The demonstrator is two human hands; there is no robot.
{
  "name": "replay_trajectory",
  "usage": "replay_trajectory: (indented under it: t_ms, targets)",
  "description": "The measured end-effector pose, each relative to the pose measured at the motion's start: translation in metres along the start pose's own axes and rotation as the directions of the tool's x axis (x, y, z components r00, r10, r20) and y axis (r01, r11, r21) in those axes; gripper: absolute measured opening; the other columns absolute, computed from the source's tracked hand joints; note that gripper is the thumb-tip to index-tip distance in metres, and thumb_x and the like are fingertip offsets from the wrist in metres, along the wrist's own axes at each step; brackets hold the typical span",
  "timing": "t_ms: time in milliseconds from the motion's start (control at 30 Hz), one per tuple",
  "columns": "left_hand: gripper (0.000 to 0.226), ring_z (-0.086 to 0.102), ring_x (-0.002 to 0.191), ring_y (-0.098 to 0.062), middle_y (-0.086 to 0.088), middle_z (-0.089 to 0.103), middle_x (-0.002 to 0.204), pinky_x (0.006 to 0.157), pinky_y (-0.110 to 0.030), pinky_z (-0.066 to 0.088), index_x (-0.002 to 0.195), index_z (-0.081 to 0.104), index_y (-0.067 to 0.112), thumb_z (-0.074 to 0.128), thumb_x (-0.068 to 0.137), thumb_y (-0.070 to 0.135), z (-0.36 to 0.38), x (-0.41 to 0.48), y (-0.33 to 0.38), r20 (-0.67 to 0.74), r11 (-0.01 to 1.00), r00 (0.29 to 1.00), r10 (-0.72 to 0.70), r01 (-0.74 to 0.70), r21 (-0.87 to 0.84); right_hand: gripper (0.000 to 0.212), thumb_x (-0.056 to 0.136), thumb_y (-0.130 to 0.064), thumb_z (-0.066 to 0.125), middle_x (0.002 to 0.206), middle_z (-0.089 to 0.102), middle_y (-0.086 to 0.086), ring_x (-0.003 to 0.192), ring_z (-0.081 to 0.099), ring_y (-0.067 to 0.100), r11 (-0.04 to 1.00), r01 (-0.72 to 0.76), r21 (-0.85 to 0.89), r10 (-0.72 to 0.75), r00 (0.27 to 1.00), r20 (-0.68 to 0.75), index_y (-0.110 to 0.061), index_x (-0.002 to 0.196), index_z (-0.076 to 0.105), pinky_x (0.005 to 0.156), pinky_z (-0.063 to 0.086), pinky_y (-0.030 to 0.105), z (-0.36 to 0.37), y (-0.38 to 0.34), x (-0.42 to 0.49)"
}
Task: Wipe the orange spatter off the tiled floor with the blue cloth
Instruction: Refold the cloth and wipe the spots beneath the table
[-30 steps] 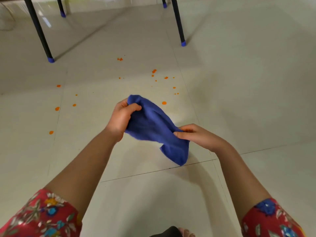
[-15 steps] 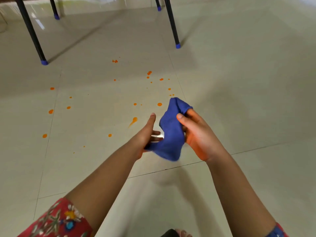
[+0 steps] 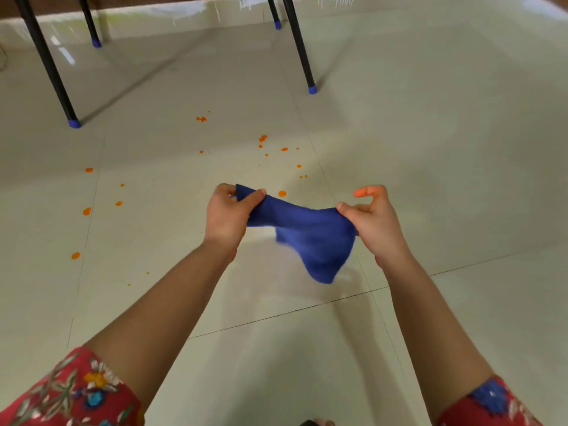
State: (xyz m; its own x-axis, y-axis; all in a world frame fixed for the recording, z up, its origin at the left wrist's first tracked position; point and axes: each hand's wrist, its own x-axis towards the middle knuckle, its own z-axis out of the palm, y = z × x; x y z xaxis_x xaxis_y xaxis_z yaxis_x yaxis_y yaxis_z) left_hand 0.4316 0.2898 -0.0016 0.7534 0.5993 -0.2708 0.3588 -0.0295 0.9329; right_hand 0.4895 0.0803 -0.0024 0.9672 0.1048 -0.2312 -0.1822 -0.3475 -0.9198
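Note:
The blue cloth point(image 3: 307, 232) hangs in the air between both hands, stretched sideways with a fold drooping below. My left hand point(image 3: 229, 215) pinches its left corner. My right hand point(image 3: 373, 222) pinches its right edge between thumb and fingers. Orange spatter dots point(image 3: 262, 138) lie scattered on the pale tiled floor point(image 3: 430, 149) beyond and left of the cloth; one larger drop point(image 3: 282, 193) sits just past the cloth, others point(image 3: 87, 211) lie far left. The cloth is above the floor, not touching it.
Black table legs with blue caps stand ahead: one at the left point(image 3: 73, 123), one at the centre right point(image 3: 312, 90), two farther back. A toe point(image 3: 319, 422) shows at the bottom edge. Bare tiles extend to the right.
The cloth was bunched upright between close hands; now the hands have moved apart and pulled it out sideways. My left hand has taken hold of a corner.

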Motion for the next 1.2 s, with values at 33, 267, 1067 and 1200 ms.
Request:
replay_trajectory:
  t_ms: [33, 267, 1067, 1200]
  targets:
    - [0.052, 0.061, 0.098, -0.018, -0.005, 0.061, 0.108, 0.081, -0.029, 0.048, 0.114, 0.047, 0.015, 0.076, 0.078, 0.038, -0.001, 0.000, 0.003, -0.004, 1.000, 1.000, -0.015, 0.015, -0.006, 0.023, 0.091, -0.018, 0.063, 0.073, 0.061, 0.001, 0.069, 0.059, 0.017, 0.998, 0.052, 0.024, -0.052, 0.998, 0.021, -0.024, 0.108, 0.050, 0.070, 0.050, 0.033, 0.001, -0.004, 0.000]
    - [0.121, 0.060, 0.108, -0.022, -0.011, 0.061, 0.118, 0.082, -0.029, 0.051, 0.145, 0.016, 0.050, 0.085, 0.054, 0.009, -0.018, 0.011, 0.024, 0.530, 0.909, 0.811, -0.248, 0.006, 0.416, 0.040, 0.090, 0.004, 0.050, 0.101, 0.071, -0.009, 0.092, 0.061, 0.004, 0.987, 0.110, 0.120, -0.129, 0.978, 0.164, -0.029, 0.094, 0.073, 0.076, 0.049, 0.013, -0.007, -0.025, 0.002]
    - [0.036, 0.067, 0.085, -0.026, -0.013, 0.069, 0.092, 0.083, -0.036, 0.053, 0.090, 0.063, 0.006, 0.065, 0.084, 0.041, -0.008, -0.046, -0.095, 0.278, 0.923, 0.888, -0.367, 0.384, -0.008, 0.022, 0.089, -0.020, 0.066, 0.107, 0.068, 0.002, 0.090, 0.064, 0.014, 0.932, -0.342, 0.121, 0.330, 0.938, 0.108, -0.020, 0.110, 0.063, 0.075, 0.050, 0.025, 0.009, 0.091, -0.043]
    - [0.034, 0.069, 0.086, -0.022, -0.011, 0.069, 0.107, 0.058, -0.023, 0.055, 0.111, 0.063, 0.006, 0.058, 0.093, 0.035, -0.001, -0.050, -0.108, 0.376, 0.807, 0.720, -0.583, 0.568, 0.163, 0.049, 0.087, -0.008, 0.056, 0.113, 0.062, 0.004, 0.088, 0.064, 0.018, 0.871, -0.491, -0.016, 0.484, 0.851, 0.206, -0.025, 0.132, 0.048, 0.080, 0.056, 0.035, 0.017, 0.118, -0.052]
